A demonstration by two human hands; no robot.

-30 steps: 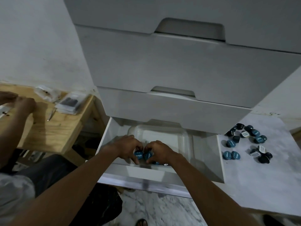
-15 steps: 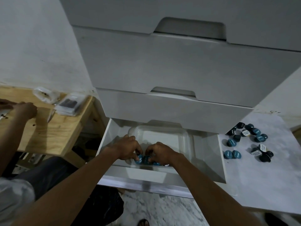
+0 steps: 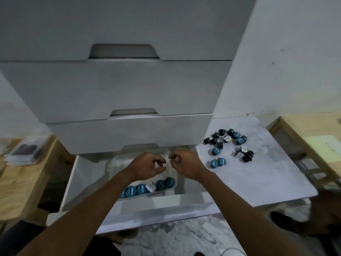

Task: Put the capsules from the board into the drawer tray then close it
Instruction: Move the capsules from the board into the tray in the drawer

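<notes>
The bottom drawer (image 3: 70,183) of the white cabinet stands pulled out. Inside it sits a clear plastic tray (image 3: 114,163) with a row of several blue capsules (image 3: 147,187) and one white-topped capsule along its front edge. My left hand (image 3: 145,166) and my right hand (image 3: 182,163) hover above the tray, side by side, fingers loosely curled and holding nothing. To the right lies a white marble board (image 3: 267,172) with several blue and black capsules (image 3: 228,143) scattered on its far left part.
Two closed drawers (image 3: 120,89) rise above the open one. A wooden table (image 3: 22,174) with plastic packets stands at the left, another wooden surface (image 3: 313,137) at the right. Marble floor shows below the drawer front.
Both hands have lifted off the capsules in the tray and risen toward its back. The row of capsules now lies uncovered. The view has swung to the right.
</notes>
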